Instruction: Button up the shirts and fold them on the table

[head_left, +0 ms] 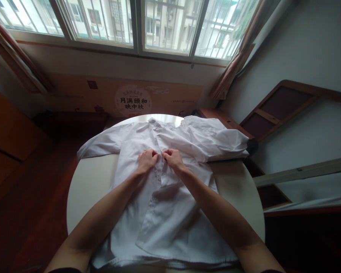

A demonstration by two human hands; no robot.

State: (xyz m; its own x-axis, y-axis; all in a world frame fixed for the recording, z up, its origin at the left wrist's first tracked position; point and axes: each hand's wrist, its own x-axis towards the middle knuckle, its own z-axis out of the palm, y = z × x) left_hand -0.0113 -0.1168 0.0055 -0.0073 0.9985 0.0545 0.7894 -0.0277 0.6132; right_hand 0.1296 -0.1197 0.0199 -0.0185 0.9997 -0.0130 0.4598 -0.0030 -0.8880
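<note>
I have the round table (pixel 86 193) under the white shirt (pixel 184 227), likely for a flat base, with the hem (pixel 165 261) at six o'clock, sleeves (pixel 106 141) near ten and two, collar (pixel 154 122) at twelve. My left hand (pixel 148 158) at nine and right hand (pixel 172 157) at three pinch the shirt's front opening (pixel 160 168), apparently to steady its edges; I cannot tell whether a button is between them.
</note>
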